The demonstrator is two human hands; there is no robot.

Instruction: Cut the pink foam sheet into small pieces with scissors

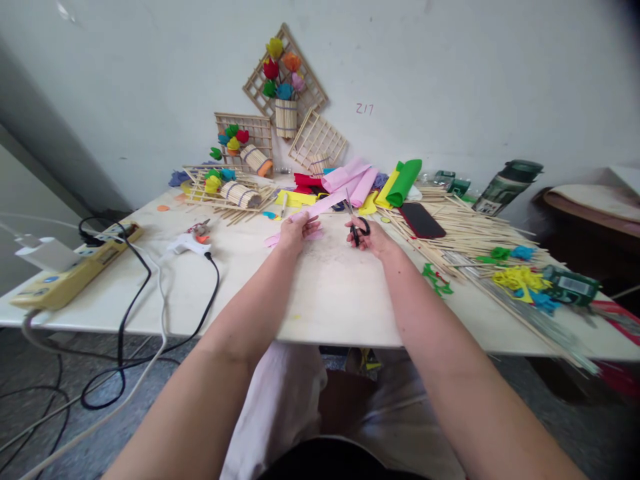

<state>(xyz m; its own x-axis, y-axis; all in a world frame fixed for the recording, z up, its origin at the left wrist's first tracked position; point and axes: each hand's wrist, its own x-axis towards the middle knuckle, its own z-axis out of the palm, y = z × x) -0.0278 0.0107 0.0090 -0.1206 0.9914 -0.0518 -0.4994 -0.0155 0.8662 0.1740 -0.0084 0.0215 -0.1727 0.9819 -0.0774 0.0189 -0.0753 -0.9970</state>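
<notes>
My left hand [299,233] is closed on a strip of pink crepe paper [326,204] that stretches up and right toward a larger pink sheet. In my right hand [370,239] is a pair of black-handled scissors [361,230], fingers around the loops. The blades point up and away, close to the pink strip; whether they touch it I cannot tell. Another pink piece [273,240] lies on the table beside and under my left hand. Behind the hands rests a folded pink sheet [350,179].
A glue gun [189,245] and a yellow power strip [75,267] with cords lie left. Thin sticks [470,217], a phone [423,220], green paper [406,181] and a dark bottle [507,187] are on the right. Stick lattices with paper flowers [285,70] lean against the wall.
</notes>
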